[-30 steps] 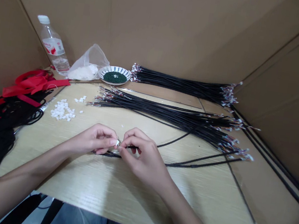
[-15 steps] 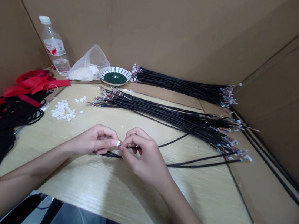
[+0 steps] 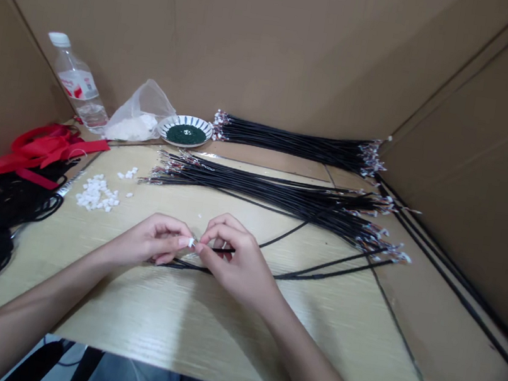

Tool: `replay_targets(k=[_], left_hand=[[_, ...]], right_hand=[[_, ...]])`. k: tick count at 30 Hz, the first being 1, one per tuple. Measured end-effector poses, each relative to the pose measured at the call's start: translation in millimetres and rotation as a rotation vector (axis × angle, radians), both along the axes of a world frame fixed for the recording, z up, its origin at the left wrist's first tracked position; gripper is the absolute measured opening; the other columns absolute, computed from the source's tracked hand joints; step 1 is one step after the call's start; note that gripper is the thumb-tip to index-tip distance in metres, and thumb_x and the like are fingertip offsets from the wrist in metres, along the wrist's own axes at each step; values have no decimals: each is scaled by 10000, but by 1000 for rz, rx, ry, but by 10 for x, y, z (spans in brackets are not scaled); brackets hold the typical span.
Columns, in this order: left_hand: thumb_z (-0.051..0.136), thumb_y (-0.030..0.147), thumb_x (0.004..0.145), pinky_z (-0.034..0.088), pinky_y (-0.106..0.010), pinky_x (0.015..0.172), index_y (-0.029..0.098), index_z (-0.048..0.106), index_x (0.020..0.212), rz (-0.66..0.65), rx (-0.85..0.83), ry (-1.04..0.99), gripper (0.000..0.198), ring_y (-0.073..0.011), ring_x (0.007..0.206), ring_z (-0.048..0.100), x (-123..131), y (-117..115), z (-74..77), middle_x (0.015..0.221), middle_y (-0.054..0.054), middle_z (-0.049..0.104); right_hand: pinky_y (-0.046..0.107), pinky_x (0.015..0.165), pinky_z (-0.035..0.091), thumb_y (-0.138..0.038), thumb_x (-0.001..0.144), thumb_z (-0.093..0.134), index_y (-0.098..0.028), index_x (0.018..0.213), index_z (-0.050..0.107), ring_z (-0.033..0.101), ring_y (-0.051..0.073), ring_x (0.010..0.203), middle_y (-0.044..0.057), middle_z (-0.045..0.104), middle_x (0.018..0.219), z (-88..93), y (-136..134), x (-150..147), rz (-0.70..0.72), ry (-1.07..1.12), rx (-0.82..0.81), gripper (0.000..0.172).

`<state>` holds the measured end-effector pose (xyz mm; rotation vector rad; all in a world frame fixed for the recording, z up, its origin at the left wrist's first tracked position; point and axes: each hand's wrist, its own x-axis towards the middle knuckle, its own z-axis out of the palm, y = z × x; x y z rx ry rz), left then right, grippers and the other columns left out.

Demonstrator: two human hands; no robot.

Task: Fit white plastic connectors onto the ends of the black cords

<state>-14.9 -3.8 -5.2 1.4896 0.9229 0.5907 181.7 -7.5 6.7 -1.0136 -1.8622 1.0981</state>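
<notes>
Between thumb and fingertips, my left hand [image 3: 156, 238] pinches a small white connector housing [image 3: 191, 243]. Right beside it, my right hand [image 3: 231, 247] is closed on the end of a black cable [image 3: 288, 234], close to its thin stripped wires. The fingertips of both hands almost meet; whether a wire sits inside the housing is too small to tell. The held cable runs back right toward the nearer cable bundle [image 3: 273, 190]. Several loose black cables [image 3: 312, 276] pass on the table under my hands.
White housings [image 3: 97, 194] lie piled at the left. Behind stand a bottle [image 3: 79, 85], a plastic bag of white pieces [image 3: 138, 119], a plate [image 3: 163, 130] of dark green bits and another cable bundle [image 3: 290, 142]. Black cables with red ties [image 3: 40, 152] crowd the left edge. Cardboard walls [image 3: 280, 42] surround the table.
The whole view has shifted slightly, so the scene sits a little further left. Both hands keep their pinch on the housing and cable end, with the white housing showing a bit more plainly.
</notes>
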Motion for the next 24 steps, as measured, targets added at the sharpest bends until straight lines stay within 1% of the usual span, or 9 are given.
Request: replay_targets(k=[4,9,13,18,24], left_hand=[[539,413,858,213,-185,419,112,611,809,31,-40,-49,313,-50,397,326,-19,7,-22,454,60,426],[557,415,848,212,-177,402,118,616,791,38,-67,-71,307,-49,382,329,-33,8,-26,436,55,441],[575,387,841,199,-178,404,118,616,768,48,-81,-88,282,-42,391,317,-13,-15,1,451,59,416],[559,363,861,200,-187,415,120,620,795,33,-107,-51,259,-44,409,323,-13,-36,4,474,50,426],[547,332,878,194,-194,426,136,626,826,25,-143,-64,217,-42,428,304,-21,-51,-13,493,53,415]], right_hand=[[201,566,376,-134,772,611,-157,674,601,461,72,648,7,508,863,13,0,3,18,69,-61,101],[207,576,378,-151,779,628,-154,656,626,469,68,645,0,500,841,32,11,16,79,127,-124,123],[198,562,378,-110,737,656,-154,629,639,495,77,681,-1,496,833,42,14,36,108,123,-152,117],[191,557,381,-75,703,663,-147,634,650,479,63,651,-9,495,825,50,12,62,109,89,-146,101],[199,575,386,-72,701,651,-131,633,650,465,57,640,-12,489,820,73,1,75,115,38,-121,91]])
